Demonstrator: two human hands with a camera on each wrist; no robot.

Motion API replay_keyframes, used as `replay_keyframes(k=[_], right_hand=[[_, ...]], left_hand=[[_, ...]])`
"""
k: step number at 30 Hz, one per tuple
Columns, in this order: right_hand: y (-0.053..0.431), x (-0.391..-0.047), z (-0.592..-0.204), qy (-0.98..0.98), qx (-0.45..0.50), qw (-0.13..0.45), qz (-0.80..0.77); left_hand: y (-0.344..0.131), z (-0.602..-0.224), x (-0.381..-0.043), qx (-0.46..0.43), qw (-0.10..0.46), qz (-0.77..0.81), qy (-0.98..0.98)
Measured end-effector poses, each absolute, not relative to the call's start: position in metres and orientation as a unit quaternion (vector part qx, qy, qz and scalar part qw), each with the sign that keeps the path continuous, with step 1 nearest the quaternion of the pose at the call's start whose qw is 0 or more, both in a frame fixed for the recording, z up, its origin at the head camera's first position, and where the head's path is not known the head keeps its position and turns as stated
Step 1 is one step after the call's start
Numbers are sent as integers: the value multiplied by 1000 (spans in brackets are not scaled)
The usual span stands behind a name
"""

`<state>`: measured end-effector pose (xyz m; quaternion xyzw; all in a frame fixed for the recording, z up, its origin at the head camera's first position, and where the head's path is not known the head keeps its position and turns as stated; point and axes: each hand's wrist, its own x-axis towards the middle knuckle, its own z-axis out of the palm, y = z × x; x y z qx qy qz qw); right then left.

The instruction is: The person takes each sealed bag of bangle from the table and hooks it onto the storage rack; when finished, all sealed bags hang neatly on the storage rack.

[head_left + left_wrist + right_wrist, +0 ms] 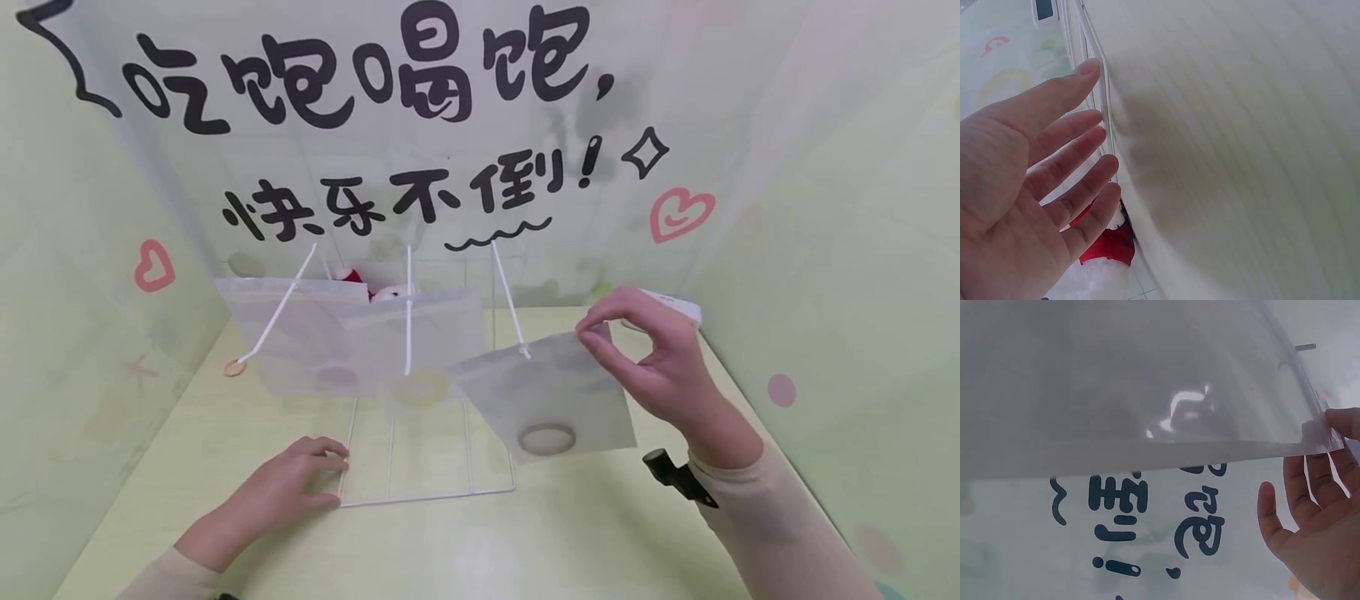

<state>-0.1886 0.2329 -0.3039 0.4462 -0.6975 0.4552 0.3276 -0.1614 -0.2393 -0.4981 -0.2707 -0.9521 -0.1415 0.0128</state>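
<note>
My right hand (660, 367) pinches the upper right corner of a frosted zip bag (562, 375) between thumb and fingertips. Inside the bag lies a dark ring (547, 438). The bag's top edge meets the tip of the right prong (512, 300) of a white wire rack (427, 499); whether the prong passes through it I cannot tell. In the right wrist view the same bag (1147, 394) spreads tilted across the top. My left hand (288, 483) rests with fairly straight fingers against the left front corner of the rack's base, touching the wire (1105, 106).
Two frosted bags hang on the rack's other prongs: a left bag (292, 350) and a middle bag (450, 333) with a yellow ring (422, 388). An orange ring (235, 367) is at the left prong's tip. Behind are a red-and-white plush (351, 277) and a white device (678, 307).
</note>
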Motion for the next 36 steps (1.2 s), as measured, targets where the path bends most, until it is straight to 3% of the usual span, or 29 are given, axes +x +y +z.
replay_keyframes(k=[9,22,36], right_hand=[[232,-205,-310,-729,415,318,442],[226,-233,-319,-736,392,364,415],[225,-258,-327,-744,366,376,414]], left_hand=[[-240,-498,-158,-270,16,-138,-953],[-240,-500,-159,-266,16,-143,-953],[-238,-498,-158,-268,14,-140,-953]])
